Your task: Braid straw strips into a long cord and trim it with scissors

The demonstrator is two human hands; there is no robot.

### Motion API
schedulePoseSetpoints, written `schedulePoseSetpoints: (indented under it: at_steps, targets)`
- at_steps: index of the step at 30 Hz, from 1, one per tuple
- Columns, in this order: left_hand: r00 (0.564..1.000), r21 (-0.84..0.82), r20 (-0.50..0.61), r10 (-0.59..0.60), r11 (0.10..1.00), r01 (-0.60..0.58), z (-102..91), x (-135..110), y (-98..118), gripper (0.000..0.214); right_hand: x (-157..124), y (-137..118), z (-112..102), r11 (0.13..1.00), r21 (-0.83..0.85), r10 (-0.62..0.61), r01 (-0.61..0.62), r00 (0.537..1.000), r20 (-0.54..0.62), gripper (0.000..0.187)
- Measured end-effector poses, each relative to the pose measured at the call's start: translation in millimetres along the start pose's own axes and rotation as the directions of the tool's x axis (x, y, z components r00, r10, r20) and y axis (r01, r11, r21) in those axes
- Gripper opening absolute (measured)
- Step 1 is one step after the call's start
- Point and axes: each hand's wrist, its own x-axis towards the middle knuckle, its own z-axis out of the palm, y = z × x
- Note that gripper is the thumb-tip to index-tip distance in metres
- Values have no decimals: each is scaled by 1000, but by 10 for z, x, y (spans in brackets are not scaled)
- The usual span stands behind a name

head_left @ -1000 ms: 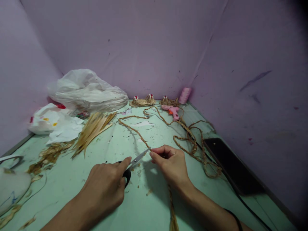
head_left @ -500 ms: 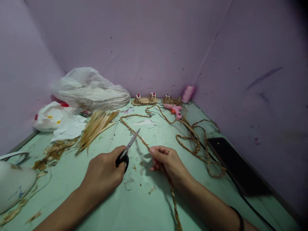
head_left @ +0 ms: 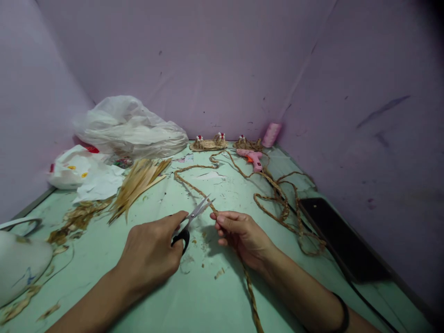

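My left hand (head_left: 152, 252) grips black-handled scissors (head_left: 192, 220); their blades are parted and point up right at a braided straw rope (head_left: 194, 187). My right hand (head_left: 239, 233) is closed on the same rope just right of the blade tips. The rope runs from that hand away across the green table (head_left: 194, 296) in loops, and its other part trails toward me under my right wrist.
Loose straw strips (head_left: 137, 182) and plastic bags (head_left: 128, 127) lie at the left. At the back stand small straw pieces (head_left: 208, 144), a pink glue gun (head_left: 252, 158) and a pink spool (head_left: 271, 134). A black phone (head_left: 333, 236) lies right. A white object (head_left: 19, 263) sits at the left edge.
The scissors swung back toward the rope and their blades have parted near my right hand's pinch. My right hand shifted slightly nearer and keeps its hold on the rope.
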Motion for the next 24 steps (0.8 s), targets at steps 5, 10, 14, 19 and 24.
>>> schedulePoseSetpoints:
  at_steps: [5, 10, 14, 19, 24]
  targets:
    - [996, 83, -34, 79, 994, -76, 50, -9, -73, 46, -15, -46, -1, 1000, -5, -25, 24, 997, -75, 22]
    - [990, 141, -5, 143, 980, -141, 49, -18, -91, 48, -2, -54, -8, 997, -28, -79, 76, 991, -106, 25]
    - [987, 218, -8, 161, 964, -155, 65, -10, -94, 50, 14, -35, -2, 985, -120, -137, 120, 980, -143, 25]
    - [982, 278, 10, 190, 943, -185, 96, 18, -121, 49, 4, -32, 25, 974, -152, -192, 165, 963, -187, 27]
    - [978, 305, 0, 207, 932, -197, 132, 16, -141, 49, -8, -14, 47, 963, -190, -225, 192, 959, -172, 28]
